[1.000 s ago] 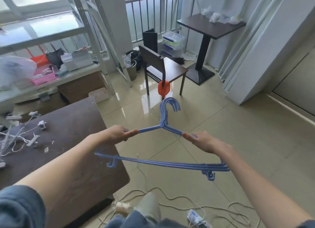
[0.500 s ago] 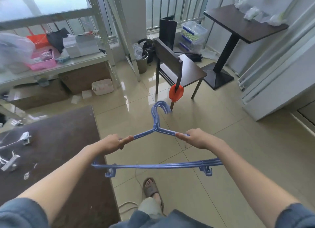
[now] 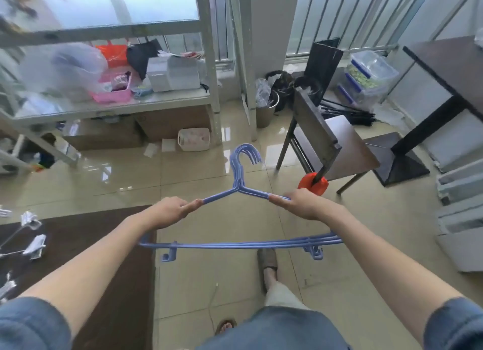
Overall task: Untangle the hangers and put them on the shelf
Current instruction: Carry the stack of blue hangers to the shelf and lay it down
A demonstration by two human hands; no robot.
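Fingers (image 3: 192, 205) of your left hand (image 3: 170, 212) curl round the left shoulder of the blue hangers (image 3: 239, 190); your right hand (image 3: 300, 204) grips the right shoulder the same way, thumb along the wire. Both hold tight, nothing loose. Hangers sit centre frame as a stacked bunch, hooks pointing up and away from you, bottom bars running across under both wrists w/ small clip loops hanging at each end. How many are in the bunch I can't tell; hooks fan out a bit at the top.

Shelf (image 3: 117, 106) is upper left, a metal-framed unit w/ a glass level. That level is crowded: pink basket (image 3: 115, 94), white box (image 3: 173, 73), clear plastic bags, orange bag and a dark cloth behind. Cardboard boxes and a small white basket (image 3: 194, 139) stand on the floor under it.

Dark bench (image 3: 91, 258) fills lower left, just beside your left forearm; clip hangers (image 3: 32, 236) w/ wire lie at its left edge. Chair (image 3: 329, 145) stands right of centre, near your right hand, an orange thing (image 3: 312, 183) clamped at its seat corner, just above your knuckles. Bins and plastic tubs sit behind it by the railing. Another dark bench (image 3: 449, 67) is at the upper right. Tiled floor between you and shelf; your foot shows below the hangers.
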